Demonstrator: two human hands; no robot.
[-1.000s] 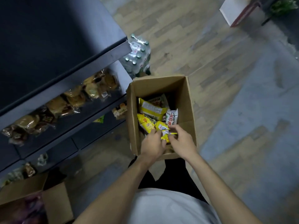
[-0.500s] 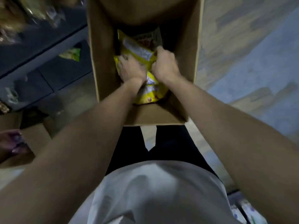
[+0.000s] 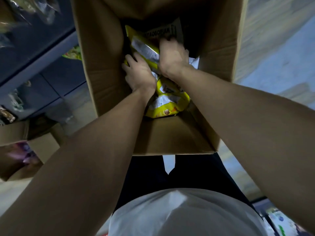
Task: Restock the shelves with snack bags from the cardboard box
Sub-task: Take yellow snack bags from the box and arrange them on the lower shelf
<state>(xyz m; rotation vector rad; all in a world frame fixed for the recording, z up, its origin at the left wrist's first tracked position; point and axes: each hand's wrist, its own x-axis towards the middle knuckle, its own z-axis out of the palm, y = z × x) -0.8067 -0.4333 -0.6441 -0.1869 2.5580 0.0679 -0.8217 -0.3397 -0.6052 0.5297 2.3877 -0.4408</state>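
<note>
An open cardboard box stands on the floor right below me. Inside lie several yellow snack bags, one of them tilted up at the far end. Both my hands are deep in the box. My left hand curls its fingers round the yellow bags at their left side. My right hand grips the bags from the right, fingers bent over them. A pale bag with dark lettering lies behind my right hand. The fingertips are hidden among the bags.
A dark shelf unit with wrapped snacks runs along the left. A second cardboard box with purple packs sits at the lower left. Wood-look floor lies to the right of the box.
I have bent lower over the box, which now fills the upper view. Both hands went from its near rim down onto the yellow bags and closed on them.
</note>
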